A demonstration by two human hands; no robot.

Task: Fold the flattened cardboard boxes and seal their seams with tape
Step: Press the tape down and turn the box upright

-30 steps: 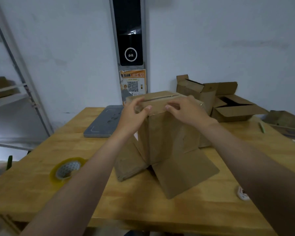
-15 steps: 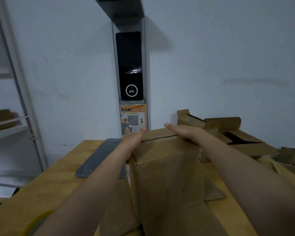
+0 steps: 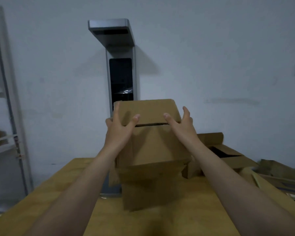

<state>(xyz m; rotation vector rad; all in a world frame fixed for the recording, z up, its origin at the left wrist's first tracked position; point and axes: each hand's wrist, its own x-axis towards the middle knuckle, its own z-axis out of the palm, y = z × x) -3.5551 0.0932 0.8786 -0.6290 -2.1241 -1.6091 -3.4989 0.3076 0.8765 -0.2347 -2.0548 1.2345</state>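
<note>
Left hand (image 3: 120, 128), right hand (image 3: 182, 126) splayed, pressing box (image 3: 153, 147) sides. Untaped seam (image 3: 152, 124) gapes, 12 o'clock; flaps may spring, box slip.

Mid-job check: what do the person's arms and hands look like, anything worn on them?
The left forearm and right forearm are bare down to the frame's lower edge; no sleeve shows. The left hand and right hand are ungloved, and no watch, ring or wristband is visible on either.
</note>
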